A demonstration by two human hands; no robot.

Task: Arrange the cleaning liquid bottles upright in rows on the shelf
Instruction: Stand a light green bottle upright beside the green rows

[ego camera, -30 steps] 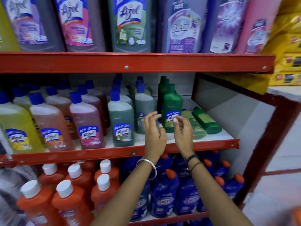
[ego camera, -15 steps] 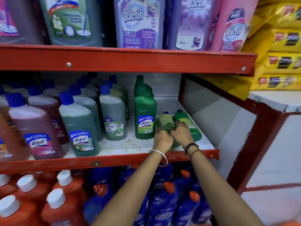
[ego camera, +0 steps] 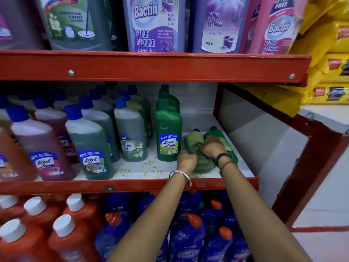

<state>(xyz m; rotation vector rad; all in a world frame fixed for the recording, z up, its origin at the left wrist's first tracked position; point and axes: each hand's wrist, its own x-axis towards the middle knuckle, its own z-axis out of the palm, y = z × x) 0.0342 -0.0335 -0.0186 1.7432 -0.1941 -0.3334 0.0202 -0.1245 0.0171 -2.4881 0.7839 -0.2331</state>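
Two bottles lie on their sides at the right end of the middle shelf (ego camera: 132, 173): a pale olive-green bottle (ego camera: 192, 141) with a blue cap and a darker green bottle (ego camera: 223, 140) beside it. My left hand (ego camera: 187, 160) grips the lower body of the pale bottle. My right hand (ego camera: 210, 147) is closed over the same bottle, its wrist crossing the darker one. Left of them an upright green Lizol bottle (ego camera: 168, 137) fronts a row of the same kind.
Rows of upright blue-capped bottles (ego camera: 88, 142) fill the shelf's left and middle. The red shelf above (ego camera: 151, 66) carries tall Bactin bottles. Orange and blue bottles stand below. A red frame post (ego camera: 309, 167) and a white side panel close off the right.
My hands dropped from in front of the upright green bottle to the two lying bottles and closed on the pale one. The view shifted right and closer.
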